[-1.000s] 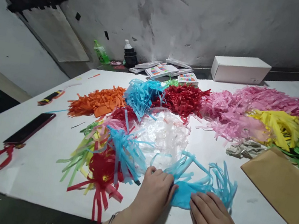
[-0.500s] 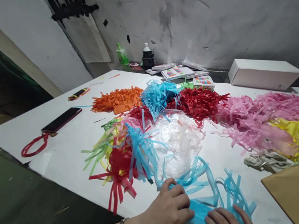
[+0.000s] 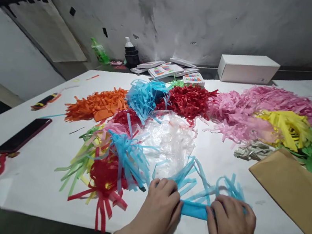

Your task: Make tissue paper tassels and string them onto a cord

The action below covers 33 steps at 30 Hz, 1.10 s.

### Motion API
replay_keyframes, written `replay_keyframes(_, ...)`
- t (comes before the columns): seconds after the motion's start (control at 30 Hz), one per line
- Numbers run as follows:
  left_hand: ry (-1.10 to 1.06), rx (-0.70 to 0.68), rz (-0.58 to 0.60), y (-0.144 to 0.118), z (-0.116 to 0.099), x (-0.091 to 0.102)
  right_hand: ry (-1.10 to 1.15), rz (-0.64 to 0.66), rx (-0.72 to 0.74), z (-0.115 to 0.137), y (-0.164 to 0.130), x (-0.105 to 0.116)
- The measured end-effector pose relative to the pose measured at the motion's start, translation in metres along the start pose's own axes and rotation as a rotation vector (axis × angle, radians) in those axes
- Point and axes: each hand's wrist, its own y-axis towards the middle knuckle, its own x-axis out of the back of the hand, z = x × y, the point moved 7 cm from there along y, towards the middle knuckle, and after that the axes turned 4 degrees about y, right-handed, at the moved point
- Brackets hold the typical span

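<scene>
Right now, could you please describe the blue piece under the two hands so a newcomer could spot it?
On the white table, at its near edge, the left hand and right hand press a rolled blue tissue strip. Unlike the loose blue tufts nearby, it is a tight band trailing fringe.

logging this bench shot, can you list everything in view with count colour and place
rolled tissue strip: 1, blue, near edge, fringe fanning away
tassel bundle: 1, mixed colours, left of hands
fringe piles: several, orange, blue, red, pink, yellow, green, across the far side
clear plastic: 1, centre
brown envelope: 1, right
white box: 1, far edge
phone: 1, dark, left, with red strap
left hand: grips roll's left end
right hand: grips roll's right end
</scene>
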Motion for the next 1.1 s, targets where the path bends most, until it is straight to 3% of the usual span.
replay_keyframes(0.13,0.021,0.002,0.028,0.003,0.001,-0.002,0.127,-0.072,0.157,0.015,-0.004,0.003)
replay_keyframes(0.23,-0.021,0.001,-0.023,0.001,0.001,0.004,0.194,-0.056,0.131,0.017,-0.009,-0.003)
replay_keyframes(0.4,-0.101,-0.144,-0.141,-0.003,-0.013,0.013,0.326,-0.082,0.051,0.018,-0.003,0.000)
replay_keyframes(0.5,-0.136,-0.175,-0.155,-0.002,-0.016,0.012,0.292,-0.057,0.137,0.027,-0.001,-0.001)
replay_keyframes(0.63,-0.118,-0.108,-0.134,0.000,0.002,0.018,0.228,-0.061,0.195,0.026,-0.006,-0.002)
replay_keyframes(0.77,-0.050,0.006,-0.107,-0.007,0.035,0.038,0.211,-0.055,0.192,0.017,-0.017,0.000)
replay_keyframes(0.83,-0.001,0.027,-0.104,-0.014,0.041,0.050,0.194,-0.060,0.188,0.014,-0.020,0.001)
replay_keyframes(0.93,0.004,-0.058,-0.056,-0.023,0.023,0.053,0.174,-0.060,0.193,0.014,-0.022,0.000)
replay_keyframes(1.03,-0.083,-0.200,0.008,-0.027,-0.009,0.035,0.199,-0.059,0.237,0.018,-0.022,-0.002)
replay_keyframes(1.1,-0.114,-0.209,-0.003,-0.025,-0.019,0.018,0.237,-0.034,0.255,0.019,-0.023,-0.005)
